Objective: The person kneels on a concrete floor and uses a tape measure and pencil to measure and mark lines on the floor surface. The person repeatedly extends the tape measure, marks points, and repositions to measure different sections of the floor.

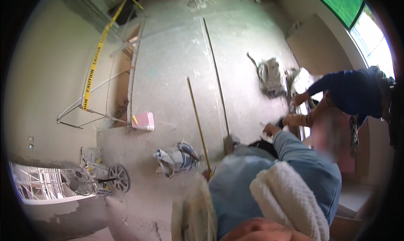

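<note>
My left hand (206, 174), mostly hidden by my blue sleeve and body, is closed at the near end of a tape measure (196, 115). Its thin yellow blade stretches away from me over the grey floor. Ahead of my right side, my right hand (270, 130) is closed with a small pale thing poking out of its fingers, too small to name. A long, straight, dark-edged strip (216, 79) runs along the floor to the right of the blade. Left of my left hand lies a crumpled white and blue sack (176, 157).
Close on my right, a person in a dark blue top (351, 91) reaches toward a grey sack (272, 78). A pink block (143, 120) sits by a floor opening with a rail and yellow caution tape (97, 58). A fan (78, 180) and spoked wheel (119, 178) stand at left.
</note>
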The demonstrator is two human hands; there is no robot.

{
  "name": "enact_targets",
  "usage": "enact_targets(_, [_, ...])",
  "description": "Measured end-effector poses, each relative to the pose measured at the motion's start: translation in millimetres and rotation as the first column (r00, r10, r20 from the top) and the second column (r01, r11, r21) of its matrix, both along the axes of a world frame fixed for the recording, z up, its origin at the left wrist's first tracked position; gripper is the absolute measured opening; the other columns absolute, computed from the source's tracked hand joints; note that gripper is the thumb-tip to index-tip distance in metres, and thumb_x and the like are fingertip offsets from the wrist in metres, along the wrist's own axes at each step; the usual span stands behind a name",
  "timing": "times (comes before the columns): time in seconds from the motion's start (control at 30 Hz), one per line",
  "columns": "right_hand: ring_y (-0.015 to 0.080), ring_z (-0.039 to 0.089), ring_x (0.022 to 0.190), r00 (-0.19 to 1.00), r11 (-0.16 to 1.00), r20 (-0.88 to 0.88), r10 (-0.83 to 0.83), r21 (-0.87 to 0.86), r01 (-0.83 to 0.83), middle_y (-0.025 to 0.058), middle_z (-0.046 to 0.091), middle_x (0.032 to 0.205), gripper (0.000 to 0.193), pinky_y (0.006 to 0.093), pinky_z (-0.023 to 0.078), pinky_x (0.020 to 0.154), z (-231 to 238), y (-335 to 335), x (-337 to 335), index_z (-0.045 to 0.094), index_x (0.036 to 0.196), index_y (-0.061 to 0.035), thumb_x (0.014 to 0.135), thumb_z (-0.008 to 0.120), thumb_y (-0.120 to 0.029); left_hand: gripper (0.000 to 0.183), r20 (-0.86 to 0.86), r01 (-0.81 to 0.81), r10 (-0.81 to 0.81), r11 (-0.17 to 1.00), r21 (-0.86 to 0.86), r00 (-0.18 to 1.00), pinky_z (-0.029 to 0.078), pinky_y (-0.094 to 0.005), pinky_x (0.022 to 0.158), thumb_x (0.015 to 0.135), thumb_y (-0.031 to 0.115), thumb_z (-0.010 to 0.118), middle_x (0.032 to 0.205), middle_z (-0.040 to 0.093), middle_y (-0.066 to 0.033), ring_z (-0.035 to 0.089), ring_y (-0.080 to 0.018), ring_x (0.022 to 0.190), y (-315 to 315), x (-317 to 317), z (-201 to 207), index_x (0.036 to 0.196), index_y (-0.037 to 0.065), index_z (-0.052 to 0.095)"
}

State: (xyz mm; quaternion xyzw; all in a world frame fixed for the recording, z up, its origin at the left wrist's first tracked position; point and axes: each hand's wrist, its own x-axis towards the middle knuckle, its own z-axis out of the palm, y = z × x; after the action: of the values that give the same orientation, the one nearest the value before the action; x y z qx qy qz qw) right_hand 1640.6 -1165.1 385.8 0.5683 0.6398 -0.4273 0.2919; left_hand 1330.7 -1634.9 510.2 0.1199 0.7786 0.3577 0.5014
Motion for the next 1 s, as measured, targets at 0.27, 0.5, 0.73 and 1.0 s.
enact_targets(0.27, [0.0172, 0.072, 0.073, 0.923, 0.931, 0.127, 0.364, -0.015, -0.365, -0.0055, 0.073, 0.105, 0.024, 0.0350, 0.058, 0.058, 91.8, 142.4, -42.1, 0.063, 0.117, -0.0194, 0.094, 0.059, -0.024, 0.039, -0.073, -0.001, 0.011, 0.991, 0.135, 0.997, 0.049, -0.0326, 0.062, 0.098, 0.039, 0.055, 0.078, 0.067, -0.0085, 0.062, -0.0185, 0.067, 242.8, -106.5, 53.1, 0.094, 0.002, 0.068])
enact_targets(0.5, [0.0145, 0.062, 0.056, 0.912, 0.961, -0.321, -0.257, 0.015, 0.276, 0.0051, 0.069, 0.077, 0.029, 0.0310, 0.042, 0.042, 177.3, 221.9, -216.0, 0.068, 0.103, -0.0071, 0.090, 0.065, -0.033, 0.039, 0.022, -0.103, 0.101, 0.984, 0.147, 0.995, 0.048, -0.0315, 0.062, 0.099, 0.037, 0.055, 0.080, 0.066, -0.0086, 0.061, -0.0168, 0.068, 340.5, -234.7, 64.8, 0.092, 0.001, 0.067])
enact_targets(0.73, [0.0156, 0.061, 0.053, 0.866, 0.889, -0.284, -0.411, 0.083, 0.450, 0.0068, 0.068, 0.076, 0.027, 0.0325, 0.040, 0.040, 182.8, 314.0, -292.4, 0.067, 0.095, -0.0073, 0.089, 0.066, -0.034, 0.042, -0.304, 0.139, -0.122, 0.990, 0.036, 0.945, 0.050, -0.0387, 0.071, 0.096, 0.039, 0.057, 0.079, 0.069, -0.0146, 0.066, -0.0247, 0.075, 456.5, -407.0, 40.6, 0.086, 0.001, 0.069])
enact_targets(1.0, [0.0209, 0.059, 0.051, 0.753, 0.753, 0.022, -0.658, -0.003, 0.658, 0.0095, 0.068, 0.074, 0.026, 0.0363, 0.038, 0.041, 158.7, 358.1, -306.5, 0.068, 0.097, -0.0070, 0.090, 0.068, -0.032, 0.040, -0.402, 0.330, -0.290, 0.944, 0.030, 0.868, 0.047, -0.0433, 0.067, 0.093, 0.037, 0.057, 0.081, 0.066, -0.0235, 0.062, -0.0370, 0.074, 664.9, -547.5, 112.2, 0.091, -0.001, 0.067])
